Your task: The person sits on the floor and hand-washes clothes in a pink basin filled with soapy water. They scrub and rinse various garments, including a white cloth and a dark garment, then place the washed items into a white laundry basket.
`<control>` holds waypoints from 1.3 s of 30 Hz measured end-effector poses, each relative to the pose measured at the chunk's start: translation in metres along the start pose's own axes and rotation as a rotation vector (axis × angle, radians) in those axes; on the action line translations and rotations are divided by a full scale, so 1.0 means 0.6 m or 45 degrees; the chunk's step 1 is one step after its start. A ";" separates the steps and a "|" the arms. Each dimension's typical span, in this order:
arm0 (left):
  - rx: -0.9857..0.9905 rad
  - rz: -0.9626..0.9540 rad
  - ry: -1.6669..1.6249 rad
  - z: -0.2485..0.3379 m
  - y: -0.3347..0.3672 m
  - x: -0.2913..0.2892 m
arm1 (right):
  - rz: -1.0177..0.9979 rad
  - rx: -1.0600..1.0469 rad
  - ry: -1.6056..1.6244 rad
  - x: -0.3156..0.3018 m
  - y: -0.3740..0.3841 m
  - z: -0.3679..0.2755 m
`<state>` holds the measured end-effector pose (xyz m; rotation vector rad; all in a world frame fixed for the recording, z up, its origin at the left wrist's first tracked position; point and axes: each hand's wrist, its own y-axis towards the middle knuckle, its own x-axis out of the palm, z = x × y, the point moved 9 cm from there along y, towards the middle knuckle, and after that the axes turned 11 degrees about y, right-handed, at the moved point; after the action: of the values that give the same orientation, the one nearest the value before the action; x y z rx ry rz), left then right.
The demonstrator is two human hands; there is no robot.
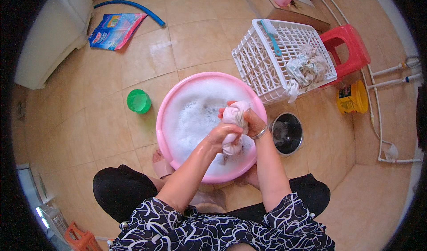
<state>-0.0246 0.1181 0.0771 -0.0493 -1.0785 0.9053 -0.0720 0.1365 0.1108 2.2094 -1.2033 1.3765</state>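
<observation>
Over white foam (191, 117) in a round pink basin (213, 179), a twisted pale cloth (237, 111) hangs gripped: the left hand (221, 134) has its fingers clenched around the middle, the right hand (255, 122) its fingers grasping the far part. On the tiled floor (111, 137), a green tub (138, 101) stands left of the basin, a metal pot (287, 148) right.

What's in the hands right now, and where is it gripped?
A pale, bunched cloth: the left hand grips its nearer part, the right hand its farther part.
</observation>
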 end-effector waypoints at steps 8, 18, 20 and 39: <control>0.227 0.312 0.681 0.025 -0.003 -0.005 | 0.685 -0.218 -1.120 -0.043 -0.010 -0.036; 0.133 0.023 0.877 -0.069 0.011 -0.032 | 0.689 -0.881 -0.959 0.130 -0.029 -0.167; 0.000 0.075 0.880 -0.078 0.005 -0.057 | 0.546 -0.992 -0.756 0.163 -0.043 -0.209; 0.261 1.207 2.136 0.142 -0.047 -0.163 | 1.418 -0.028 -1.709 -0.214 -0.081 0.000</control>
<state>-0.0890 0.0031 0.0607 -1.0196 0.7092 1.3105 -0.0610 0.2313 0.0124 2.4064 -3.0828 -0.3444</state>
